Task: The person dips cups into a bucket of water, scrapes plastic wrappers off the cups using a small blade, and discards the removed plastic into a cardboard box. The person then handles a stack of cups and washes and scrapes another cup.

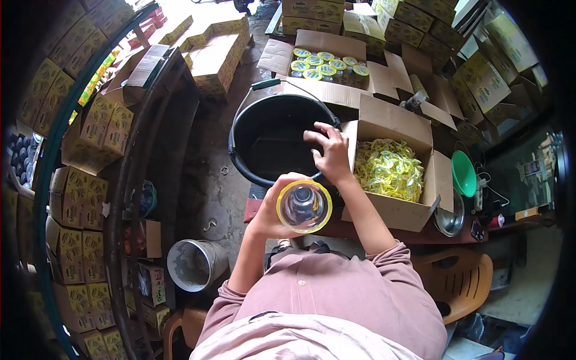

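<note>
My left hand (270, 207) is wrapped round a clear round container (304, 206) with a yellow rim, its round end facing up toward me. My right hand (331, 150) hangs over the right side of a black bucket (240, 159), fingers spread and slightly bent, with nothing visible in them. The bucket has a wire handle with a green grip. Just right of that hand stands an open carton (393, 117) heaped with yellow-and-clear plastic pieces (390, 169).
Behind the bucket, an open carton (330, 41) holds several yellow-rimmed containers (327, 69). A green bowl (462, 173) and metal bowl (449, 222) lie at the right. A grey bucket (197, 265) stands on the floor at left, near stacked printed boxes (81, 255). A brown chair (462, 282) is at my right.
</note>
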A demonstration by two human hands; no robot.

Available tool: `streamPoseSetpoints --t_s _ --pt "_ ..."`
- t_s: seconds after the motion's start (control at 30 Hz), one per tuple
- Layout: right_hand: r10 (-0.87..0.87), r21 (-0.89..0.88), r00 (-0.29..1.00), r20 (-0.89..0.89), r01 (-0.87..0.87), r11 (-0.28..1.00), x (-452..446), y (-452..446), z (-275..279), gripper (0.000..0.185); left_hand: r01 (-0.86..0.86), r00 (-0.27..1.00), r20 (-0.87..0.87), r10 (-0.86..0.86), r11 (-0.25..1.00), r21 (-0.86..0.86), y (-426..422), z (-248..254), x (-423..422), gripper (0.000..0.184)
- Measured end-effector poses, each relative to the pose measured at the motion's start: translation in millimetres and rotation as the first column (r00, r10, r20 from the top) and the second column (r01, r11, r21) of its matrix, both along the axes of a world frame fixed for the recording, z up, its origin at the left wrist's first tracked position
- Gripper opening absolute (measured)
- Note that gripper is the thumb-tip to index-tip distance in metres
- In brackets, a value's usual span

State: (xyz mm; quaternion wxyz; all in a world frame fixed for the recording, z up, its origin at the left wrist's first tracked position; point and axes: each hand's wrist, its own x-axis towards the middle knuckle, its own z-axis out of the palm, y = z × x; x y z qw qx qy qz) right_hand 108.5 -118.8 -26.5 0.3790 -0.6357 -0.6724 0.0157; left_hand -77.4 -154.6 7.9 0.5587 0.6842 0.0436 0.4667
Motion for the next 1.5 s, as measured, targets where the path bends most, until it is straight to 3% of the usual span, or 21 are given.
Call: streamPoseSetpoints --t_s 0.03,0.1,0.2,0.23,0.33,0.4,0.43,0.5,0.67,0.77,0.8,0.87,0.97,1.03,1.13,1.17,1.23,1.3,1.33,1.43,1.5 --pt "-0.024 -0.046 0.999 0.038 0.026 0.999 -3 2 -3 0.033 -0.014 1.0 0.013 0.015 1.0 -0.009 3 0 -2 0.075" --pt "-0.048 0.009 0.999 0.019 0.048 0.999 -6 8 -12 0.023 -0.041 0.998 0.037 0.042 0.999 -0.029 9 -1 -6 0.074" --pt "-0.036 -0.005 0.998 0.051 0.036 0.999 -3 6 -14 0.004 -0.119 0.988 0.059 0.141 0.952 -0.283 22 -8 -1 0.069" --pt "-0.058 -0.027 0.997 0.056 0.06 0.998 -3 2 -12 0.01 -0.124 0.982 0.085 0.171 0.908 -0.4 27 -10 4 0.067" --pt "-0.153 0.101 0.968 -0.199 0.175 0.979 -3 -3 -11 0.025 0.071 0.908 0.329 0.261 0.676 -0.733 49 -43 16 0.05" --pt "-0.022 0.044 0.862 -0.506 0.051 0.998 -4 -14 -7 0.037 0.212 0.864 0.386 0.322 0.462 -0.861 58 -44 18 0.043" --pt "0.037 -0.007 0.767 -0.64 -0.054 0.999 -5 -22 -1 0.041 0.256 0.848 0.397 0.351 0.386 -0.887 61 -44 20 0.04" --pt "0.13 0.017 0.849 -0.511 -0.141 0.99 -19 -39 15 0.045 0.44 0.808 0.485 0.334 0.206 -0.874 72 -59 21 0.038" --pt "0.121 0.067 0.937 -0.328 -0.104 0.992 -32 -43 39 0.046 0.681 0.718 0.655 0.234 -0.044 -0.731 67 -66 25 0.056" --pt "0.078 0.181 0.967 -0.242 -0.034 0.983 -29 -39 44 0.043 0.709 0.69 0.724 0.024 -0.223 -0.669 46 -34 17 0.066" --pt "0.031 0.193 0.972 -0.234 0.015 0.981 -27 -40 45 0.042 0.694 0.702 0.71 -0.058 -0.169 -0.7 40 -33 15 0.073" --pt "-0.052 0.213 0.99 -0.135 0.08 0.974 -19 -44 44 0.04 0.623 0.774 0.623 -0.113 -0.043 -0.781 31 -31 7 0.054" --pt "-0.003 -0.089 0.998 -0.056 -0.002 0.996 -9 -60 40 0.039 0.678 0.733 0.656 -0.183 0.109 -0.727 32 -50 -10 0.044" --pt "-0.12 0.062 0.988 -0.095 0.126 0.99 -12 -65 46 0.038 0.58 0.815 0.562 -0.141 0.209 -0.788 29 -31 -15 0.037" --pt "-0.011 -0.048 0.999 0.053 0.014 0.999 -6 -71 47 0.04 0.56 0.825 0.529 -0.199 0.417 -0.716 28 -12 -15 0.034" --pt "0.071 -0.067 0.995 -0.064 -0.076 0.995 -5 -72 45 0.04 0.549 0.832 0.508 -0.225 0.476 -0.687 26 1 -14 0.034" --pt "-0.071 0.032 0.991 -0.111 0.075 0.997 -11 -77 50 0.038 0.546 0.832 0.471 -0.293 0.584 -0.601 21 28 -10 0.037" --pt "-0.01 -0.001 1.0 -0.027 0.01 1.0 -5 -80 45 0.038 0.56 0.82 0.436 -0.37 0.672 -0.484 11 57 -4 0.041" --pt "0.021 -0.018 1.0 0.009 -0.021 1.0 -3 -81 41 0.038 0.579 0.806 0.432 -0.406 0.696 -0.425 5 72 0 0.046" --pt "0.032 0.01 0.984 -0.175 -0.031 0.999 7 -87 37 0.04 0.735 0.604 0.549 -0.578 0.671 -0.102 -21 108 20 0.046" --pt "-0.015 0.035 0.927 -0.375 0.031 0.999 22 -94 42 0.041 0.837 0.437 0.494 -0.752 0.541 0.084 -24 131 34 0.034"
